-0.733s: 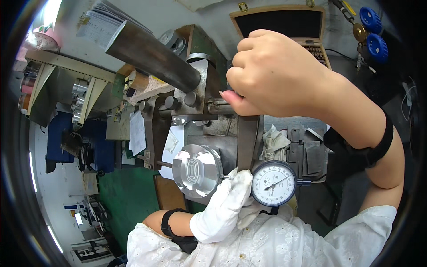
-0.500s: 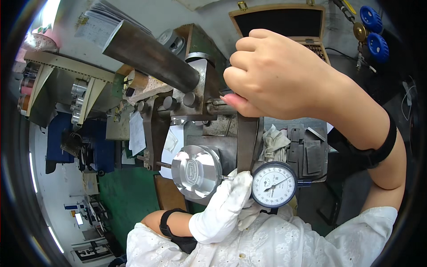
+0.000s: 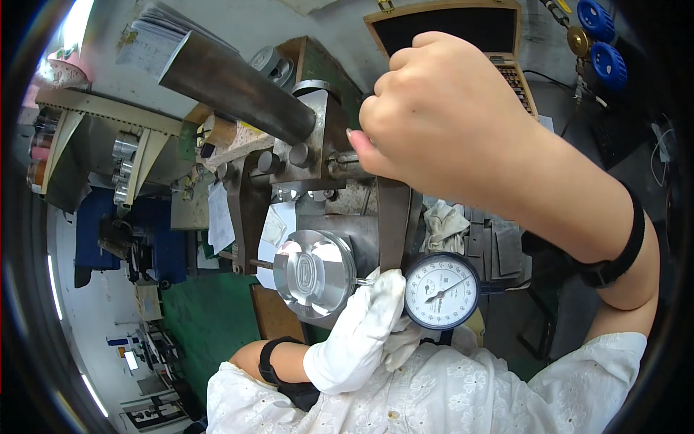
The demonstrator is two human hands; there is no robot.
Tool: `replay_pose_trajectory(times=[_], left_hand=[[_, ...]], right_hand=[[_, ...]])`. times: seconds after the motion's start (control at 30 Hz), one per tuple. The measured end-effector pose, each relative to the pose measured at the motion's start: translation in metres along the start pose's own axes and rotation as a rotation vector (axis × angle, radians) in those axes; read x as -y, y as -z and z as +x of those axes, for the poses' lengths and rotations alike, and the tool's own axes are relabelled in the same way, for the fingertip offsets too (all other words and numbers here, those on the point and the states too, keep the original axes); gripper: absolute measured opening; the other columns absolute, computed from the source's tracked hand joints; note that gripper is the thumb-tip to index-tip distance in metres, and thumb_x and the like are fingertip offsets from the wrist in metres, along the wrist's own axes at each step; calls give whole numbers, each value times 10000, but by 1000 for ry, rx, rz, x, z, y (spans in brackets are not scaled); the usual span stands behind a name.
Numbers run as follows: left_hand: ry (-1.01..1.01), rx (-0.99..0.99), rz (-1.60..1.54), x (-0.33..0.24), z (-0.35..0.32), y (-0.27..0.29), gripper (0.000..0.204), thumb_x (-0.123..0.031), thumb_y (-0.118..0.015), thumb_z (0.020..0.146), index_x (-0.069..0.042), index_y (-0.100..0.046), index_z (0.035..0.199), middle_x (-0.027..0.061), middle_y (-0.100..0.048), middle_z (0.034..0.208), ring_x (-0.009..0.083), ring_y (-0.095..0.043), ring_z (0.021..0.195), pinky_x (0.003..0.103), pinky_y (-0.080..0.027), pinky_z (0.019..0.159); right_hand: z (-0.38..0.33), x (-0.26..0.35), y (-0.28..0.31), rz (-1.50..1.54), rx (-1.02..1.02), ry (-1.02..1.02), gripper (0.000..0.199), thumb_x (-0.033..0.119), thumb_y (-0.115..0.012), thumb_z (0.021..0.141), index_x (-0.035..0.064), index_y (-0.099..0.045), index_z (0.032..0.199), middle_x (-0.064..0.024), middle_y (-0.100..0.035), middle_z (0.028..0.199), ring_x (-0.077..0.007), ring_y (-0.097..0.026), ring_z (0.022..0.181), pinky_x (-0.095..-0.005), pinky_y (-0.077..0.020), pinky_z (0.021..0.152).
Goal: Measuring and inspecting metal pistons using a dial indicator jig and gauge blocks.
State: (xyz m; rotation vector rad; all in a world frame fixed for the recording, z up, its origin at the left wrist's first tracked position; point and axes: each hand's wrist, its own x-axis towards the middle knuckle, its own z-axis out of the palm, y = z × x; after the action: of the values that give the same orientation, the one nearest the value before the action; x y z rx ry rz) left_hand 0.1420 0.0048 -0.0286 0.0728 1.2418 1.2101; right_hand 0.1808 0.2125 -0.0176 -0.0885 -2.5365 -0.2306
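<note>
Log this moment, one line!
white-gloved left hand: beside round white dial gauge; bare right hand: curled by dark metal fixture; shiny round metal piece: between its arms

**Illumination and Image Quality**

Overall level: bright. Elongated white light source (image 3: 76, 23), far left of the bare right hand (image 3: 426, 108): overexposed. Polished silver round metal workpiece (image 3: 311, 276), beside the white-gloved left hand (image 3: 361, 322): glare. Periphery: dark, curved distortion.

Metal part (image 3: 311, 272) near dial gauge (image 3: 442, 291)

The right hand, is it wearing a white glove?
No, the right hand shows bare skin, while the left hand wears a white glove.
</note>
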Motion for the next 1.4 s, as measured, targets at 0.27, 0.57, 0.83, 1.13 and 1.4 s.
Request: replay_pose_trajectory(times=[0.27,0.57,0.83,1.13,1.4], left_hand=[[2,47,30,0,3,4,372,-448,-393,961,-120,-368,789,-24,-312,564,88,-265,394,227,-249,354],[306,561,68,1,-11,45,329,-382,-435,958,-67,-438,1050,22,-466,826,64,-431,543,196,-411,467],[288,657,401,-26,-27,65,656,-300,-474,913,58,-210,1396,95,-475,1152,113,-454,953,247,-355,930],[130,731,478,-51,-45,87,677,-92,-520,834,72,-189,1401,-19,-467,801,69,-430,689,190,-382,692],[-1106,427,1395,-90,-35,104,669,-300,-832,585,12,-573,1118,107,-615,812,223,-606,690,324,-466,629]], right_hand=[[6,12,11,-69,123,-140,130,190,-624,716,148,-679,605,-31,-630,608,-188,-634,635,-293,-440,554],[11,-26,-1,93,-132,332,346,298,-667,722,92,-521,485,-13,-497,537,-189,-503,611,-303,-403,680],[14,-17,-2,107,40,178,291,241,-598,716,54,-594,494,-66,-558,523,-234,-567,598,-333,-440,686],[10,-8,1,20,63,74,297,228,-603,702,50,-542,473,-85,-526,495,-260,-563,585,-353,-441,664],[6,-7,-2,22,44,42,241,190,-632,691,48,-535,523,-75,-528,532,-246,-525,584,-352,-413,628]])
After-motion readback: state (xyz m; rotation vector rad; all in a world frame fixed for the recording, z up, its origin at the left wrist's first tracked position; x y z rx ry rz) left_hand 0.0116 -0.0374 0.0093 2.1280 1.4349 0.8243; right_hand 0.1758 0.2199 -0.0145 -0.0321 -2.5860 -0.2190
